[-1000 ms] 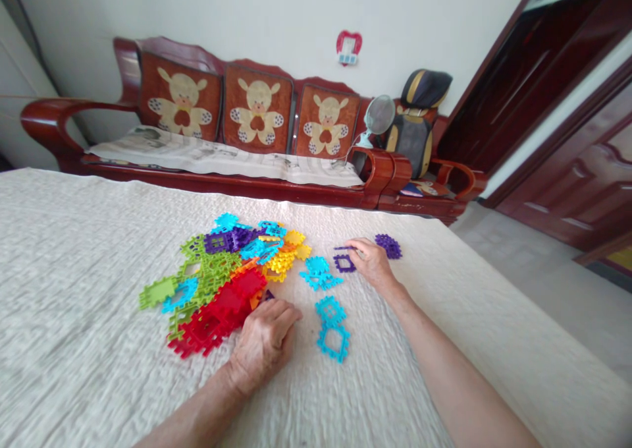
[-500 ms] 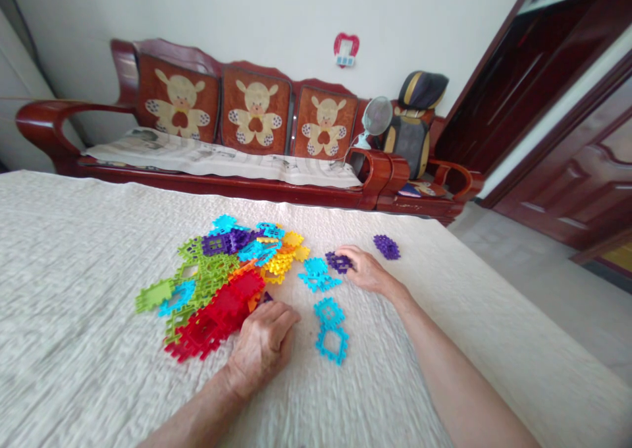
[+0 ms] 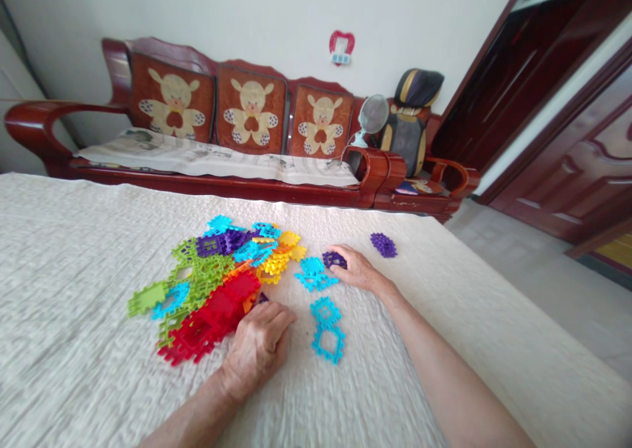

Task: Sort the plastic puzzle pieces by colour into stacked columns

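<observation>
A heap of flat plastic interlocking tiles [image 3: 217, 283] in green, red, purple, yellow, orange and cyan lies on a cream quilted cloth [image 3: 74, 250]. My left hand [image 3: 259, 346] rests curled at the heap's near right edge, beside the red tiles [image 3: 212, 316]; a bit of purple shows just past its fingers. My right hand [image 3: 355, 271] pinches a small purple tile [image 3: 334, 259] next to a cyan tile [image 3: 313, 273]. Two joined cyan tiles [image 3: 326, 329] lie between my hands. Another purple tile [image 3: 384, 244] lies apart, to the right.
Behind the cloth-covered surface stands a dark red wooden bench [image 3: 237, 171] with bear-print cushions, a small fan [image 3: 372, 115] and a backpack [image 3: 412, 115]. Dark wooden doors [image 3: 553, 118] are at the right. Grey floor [image 3: 543, 283] lies beyond the surface's right edge.
My right hand has drawn the small purple tile leftward and nearer, up to the cyan tile. My left hand has stayed by the red tiles.
</observation>
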The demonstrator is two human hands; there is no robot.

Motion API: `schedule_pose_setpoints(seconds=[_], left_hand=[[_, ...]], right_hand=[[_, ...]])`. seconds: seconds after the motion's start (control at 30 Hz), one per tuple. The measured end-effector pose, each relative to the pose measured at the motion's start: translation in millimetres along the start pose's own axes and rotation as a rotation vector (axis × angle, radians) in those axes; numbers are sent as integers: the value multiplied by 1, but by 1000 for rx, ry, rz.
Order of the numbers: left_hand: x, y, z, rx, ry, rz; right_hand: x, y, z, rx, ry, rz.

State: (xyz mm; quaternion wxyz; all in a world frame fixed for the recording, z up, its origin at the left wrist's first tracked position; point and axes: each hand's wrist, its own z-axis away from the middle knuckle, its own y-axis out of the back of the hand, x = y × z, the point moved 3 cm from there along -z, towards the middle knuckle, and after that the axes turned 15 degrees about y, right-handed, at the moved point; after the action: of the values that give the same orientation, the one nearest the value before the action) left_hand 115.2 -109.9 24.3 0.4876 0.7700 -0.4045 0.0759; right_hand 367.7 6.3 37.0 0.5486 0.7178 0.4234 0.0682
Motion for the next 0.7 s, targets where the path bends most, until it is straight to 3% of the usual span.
schedule_pose_setpoints(seconds=[0.1, 0.27, 0.5, 0.6, 0.7], left_hand=[[1, 1, -1, 0, -9, 1], [2, 4, -2, 39, -45, 3], [-4, 0, 1, 69, -72, 26], [-5, 0, 1, 67, -69, 22], [-5, 0, 1, 64, -77, 25]], right_hand=[[0, 3, -1, 52, 3, -11], [-1, 22, 8, 286, -18, 14], [27, 61, 68, 710, -143, 256], [50, 72, 97, 763, -262, 301], [68, 73, 111, 707, -295, 316]])
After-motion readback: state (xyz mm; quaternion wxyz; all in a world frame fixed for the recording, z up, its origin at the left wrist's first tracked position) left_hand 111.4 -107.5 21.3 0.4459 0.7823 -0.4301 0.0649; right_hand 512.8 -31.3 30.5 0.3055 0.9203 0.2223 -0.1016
